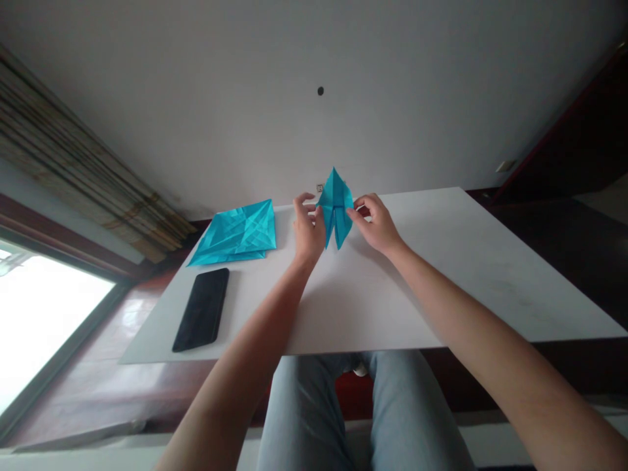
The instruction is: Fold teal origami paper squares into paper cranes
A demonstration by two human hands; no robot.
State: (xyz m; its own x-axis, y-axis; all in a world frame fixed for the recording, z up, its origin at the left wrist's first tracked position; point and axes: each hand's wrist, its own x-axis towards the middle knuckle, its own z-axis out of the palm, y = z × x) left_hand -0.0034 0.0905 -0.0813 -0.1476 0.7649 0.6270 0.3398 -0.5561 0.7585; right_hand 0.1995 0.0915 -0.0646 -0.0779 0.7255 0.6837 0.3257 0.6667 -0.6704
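A piece of folded blue paper (335, 196) is held upright above the white table, with one point at its top and two narrow legs split apart at the bottom. My left hand (310, 229) pinches its left edge between thumb and fingers. On the opposite edge, my right hand (377, 224) grips the paper with the thumb in front and the curled fingers behind. A larger creased sheet of blue paper (238, 230), loosely folded, lies on the table to the left of my left hand.
A black smartphone (201, 309) rests near the left front of the white table (490, 275). Behind the table rises a plain wall (417, 98). Curtains (73, 150) and a bright window (44, 314) are on the left. My legs (363, 405) are under the front edge.
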